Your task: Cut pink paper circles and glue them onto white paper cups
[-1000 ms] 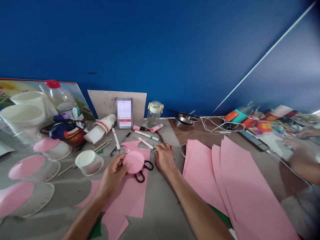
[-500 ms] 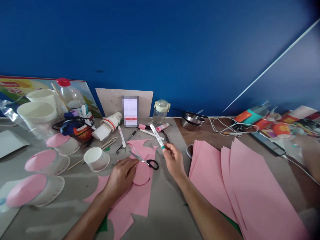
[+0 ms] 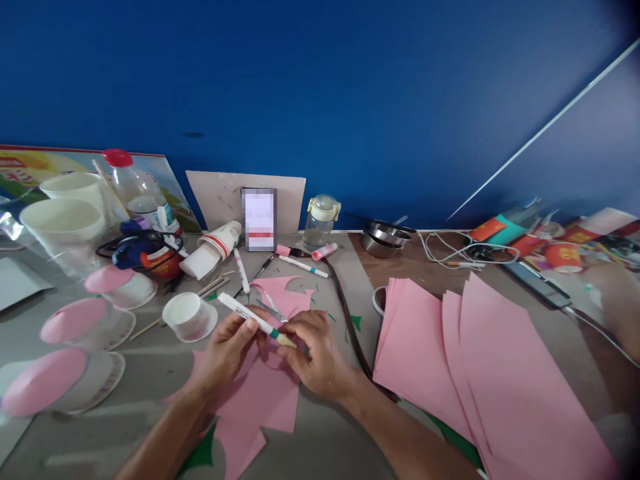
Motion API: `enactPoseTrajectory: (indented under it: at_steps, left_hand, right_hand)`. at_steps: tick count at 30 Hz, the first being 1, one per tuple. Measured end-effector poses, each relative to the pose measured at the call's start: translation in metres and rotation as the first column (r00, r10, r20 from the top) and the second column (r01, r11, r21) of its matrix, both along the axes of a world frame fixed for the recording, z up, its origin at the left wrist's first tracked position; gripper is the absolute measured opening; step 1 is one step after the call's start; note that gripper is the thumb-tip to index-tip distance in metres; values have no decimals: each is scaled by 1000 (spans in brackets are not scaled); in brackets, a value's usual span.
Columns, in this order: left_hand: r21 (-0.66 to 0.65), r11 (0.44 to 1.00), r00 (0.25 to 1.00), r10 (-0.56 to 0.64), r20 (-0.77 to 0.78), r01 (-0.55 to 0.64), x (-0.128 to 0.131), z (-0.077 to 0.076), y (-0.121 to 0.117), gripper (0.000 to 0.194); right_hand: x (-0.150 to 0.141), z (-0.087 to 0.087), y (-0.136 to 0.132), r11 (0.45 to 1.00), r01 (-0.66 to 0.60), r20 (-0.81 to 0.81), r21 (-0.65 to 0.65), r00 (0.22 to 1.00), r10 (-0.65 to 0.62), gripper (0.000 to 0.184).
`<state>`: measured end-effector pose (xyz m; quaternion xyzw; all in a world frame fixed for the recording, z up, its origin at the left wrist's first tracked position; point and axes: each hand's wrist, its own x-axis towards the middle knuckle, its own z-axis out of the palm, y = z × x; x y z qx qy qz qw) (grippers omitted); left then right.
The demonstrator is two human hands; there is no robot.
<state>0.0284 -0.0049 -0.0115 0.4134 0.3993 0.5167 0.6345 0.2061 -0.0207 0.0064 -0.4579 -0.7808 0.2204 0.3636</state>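
Note:
My left hand [image 3: 227, 350] grips the barrel of a white marker pen [image 3: 250, 317] with a teal band and a pale yellowish end. The fingers of my right hand [image 3: 315, 350] close around that pale end, thumb below and index finger above. The pen slants down to the right over pink paper [image 3: 260, 400] with cut-out edges. A pair of scissors [image 3: 273, 311] lies on the paper behind my hands, its handles hidden by my right hand. A curved line on the paper shows partly under my fingers.
Pink-topped paper bowls [image 3: 47, 383] line the left, with a small white cup [image 3: 187, 317] nearer. Stacked pink sheets [image 3: 420, 333] lie right. Behind are a propped phone [image 3: 259, 220], a glass jar [image 3: 321, 223], pens and metal bowls [image 3: 385, 240]. A blurred arm [image 3: 617, 307] shows far right.
My right hand has brought the marker pen down and left. My left hand has lifted off the paper and now holds the barrel, with my right hand at the pen's pale end.

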Motion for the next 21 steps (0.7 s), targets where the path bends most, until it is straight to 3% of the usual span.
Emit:
enactPoseTrajectory:
  at_steps: [2, 5, 11, 21]
  left_hand:
    - [-6, 1000, 999, -10, 48, 10, -1, 2, 2, 24]
    - [0, 1000, 998, -6, 68, 6, -2, 5, 3, 23]
    - [34, 998, 996, 42, 78, -45, -1, -1, 1, 15]
    - [126, 984, 990, 135, -46, -128, 2, 3, -6, 15]
  right_hand:
    - [0, 2, 0, 999, -2, 49, -33, 999, 4, 2]
    - [0, 3, 1, 998, 4, 101, -63, 995, 2, 13]
    - [5, 1, 5, 996, -64, 132, -55, 989, 70, 17]
    - [7, 6, 7, 997, -45, 168, -70, 984, 56, 19]
